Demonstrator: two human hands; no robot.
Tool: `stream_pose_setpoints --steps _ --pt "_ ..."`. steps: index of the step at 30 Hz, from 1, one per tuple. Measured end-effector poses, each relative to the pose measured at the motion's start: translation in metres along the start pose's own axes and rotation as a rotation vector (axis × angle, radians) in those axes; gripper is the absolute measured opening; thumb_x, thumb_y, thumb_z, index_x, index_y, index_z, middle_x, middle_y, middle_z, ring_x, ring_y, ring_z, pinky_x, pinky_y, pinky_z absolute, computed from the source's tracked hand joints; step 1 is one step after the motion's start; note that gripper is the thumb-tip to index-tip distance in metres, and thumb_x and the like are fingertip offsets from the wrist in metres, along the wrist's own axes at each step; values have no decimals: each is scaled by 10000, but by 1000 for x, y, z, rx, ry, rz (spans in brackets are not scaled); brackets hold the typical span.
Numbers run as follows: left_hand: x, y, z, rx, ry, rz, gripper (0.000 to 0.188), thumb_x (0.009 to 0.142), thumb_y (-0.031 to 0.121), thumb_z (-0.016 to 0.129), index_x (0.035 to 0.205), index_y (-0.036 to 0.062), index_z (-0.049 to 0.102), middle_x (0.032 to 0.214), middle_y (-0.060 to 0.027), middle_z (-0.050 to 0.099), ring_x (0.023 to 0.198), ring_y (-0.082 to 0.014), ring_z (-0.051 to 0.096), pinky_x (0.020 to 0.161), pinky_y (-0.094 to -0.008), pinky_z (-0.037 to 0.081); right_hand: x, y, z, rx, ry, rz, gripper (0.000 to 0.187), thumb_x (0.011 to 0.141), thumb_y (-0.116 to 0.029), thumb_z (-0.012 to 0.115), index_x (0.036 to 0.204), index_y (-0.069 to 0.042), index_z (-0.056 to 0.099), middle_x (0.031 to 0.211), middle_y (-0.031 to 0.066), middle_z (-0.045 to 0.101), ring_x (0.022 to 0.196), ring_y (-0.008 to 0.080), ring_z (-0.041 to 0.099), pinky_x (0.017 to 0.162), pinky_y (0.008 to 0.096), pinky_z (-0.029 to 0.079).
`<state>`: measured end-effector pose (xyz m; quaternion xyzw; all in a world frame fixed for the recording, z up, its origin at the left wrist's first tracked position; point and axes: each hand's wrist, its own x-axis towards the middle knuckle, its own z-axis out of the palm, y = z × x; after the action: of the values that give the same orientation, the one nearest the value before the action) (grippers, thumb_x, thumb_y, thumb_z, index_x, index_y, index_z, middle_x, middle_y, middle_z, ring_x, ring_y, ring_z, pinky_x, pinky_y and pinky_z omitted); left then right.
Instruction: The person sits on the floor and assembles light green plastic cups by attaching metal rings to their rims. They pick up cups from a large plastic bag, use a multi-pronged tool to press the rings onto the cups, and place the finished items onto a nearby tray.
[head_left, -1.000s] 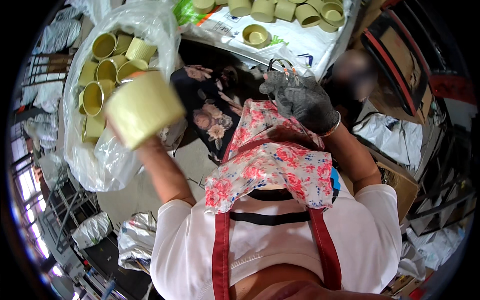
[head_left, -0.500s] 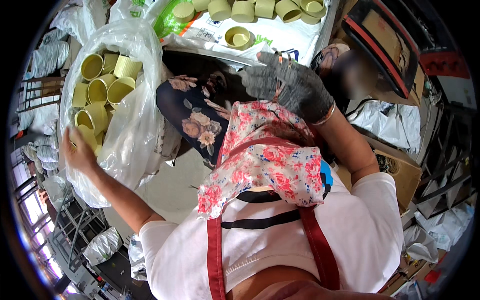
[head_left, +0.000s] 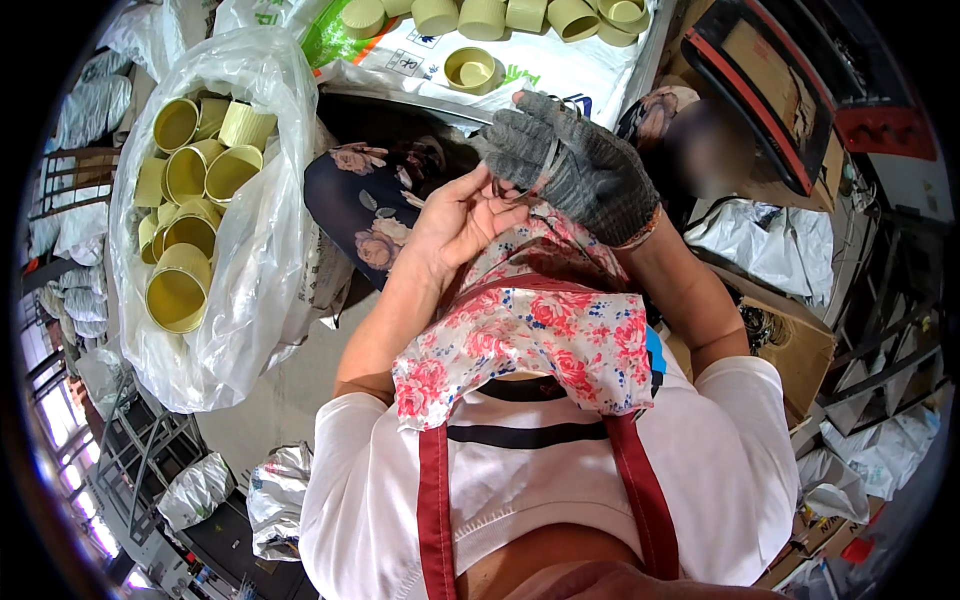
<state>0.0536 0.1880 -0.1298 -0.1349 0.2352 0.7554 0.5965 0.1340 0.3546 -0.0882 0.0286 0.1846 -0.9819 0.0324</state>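
meeting in front of the chest, the two hands work on a small dark metal ring clip (head_left: 520, 180), which sits at about twelve o'clock from the floral cloth bib (head_left: 530, 330); the bare left hand (head_left: 455, 220) curls its fingertips (head_left: 500, 195) narrowly against the clip, and the right hand in a grey knitted work glove (head_left: 575, 165) rests just at three o'clock of it, its fingers loosely bent around the same piece, though how firmly either hand pinches it i cannot tell. the clip looks thin, stiff and light, probably springy and easy to drop, so it would best be taken by its outer rim between thumb and forefinger. at nine o'clock from the hands, well apart, a clear plastic sack (head_left: 250, 300) holds many pale yellow-green plastic cylinder cups (head_left: 180, 290); more such cups (head_left: 470, 70) stand on a white printed sheet (head_left: 560, 70) at twelve o'clock, beyond the hands
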Motion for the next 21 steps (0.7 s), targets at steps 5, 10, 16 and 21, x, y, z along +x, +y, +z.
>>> stream_pose_setpoints --steps 5,10,16,21 --pt "-2 6 -18 -180 37 9 194 893 178 484 888 -3 557 780 -112 614 659 -196 617 599 -323 547 4 7 -4 56 92 -52 486 866 -213 514 1270 3 352 1221 214 454 1149 331 444 946 434 392" --pt "-8 11 -21 -97 188 95 164 878 157 511 884 -2 547 819 -107 606 605 -183 581 471 -233 521 6 7 -30 -967 8 -183 407 883 -131 458 1247 31 378 1222 157 475 1117 238 482 952 345 389" --pt "-12 15 -11 344 300 347 169 881 161 505 948 9 535 945 -144 611 748 -249 640 515 -239 533 3 5 -29 -854 16 -65 295 826 -74 525 1103 25 525 1070 93 591 941 180 586 836 297 473" --pt "-13 19 -9 425 284 514 176 887 156 499 954 1 548 973 -137 603 816 -258 636 583 -275 559 -1 1 -14 -1232 104 -95 266 866 -105 504 1085 37 553 1008 103 623 876 130 602 796 257 485"
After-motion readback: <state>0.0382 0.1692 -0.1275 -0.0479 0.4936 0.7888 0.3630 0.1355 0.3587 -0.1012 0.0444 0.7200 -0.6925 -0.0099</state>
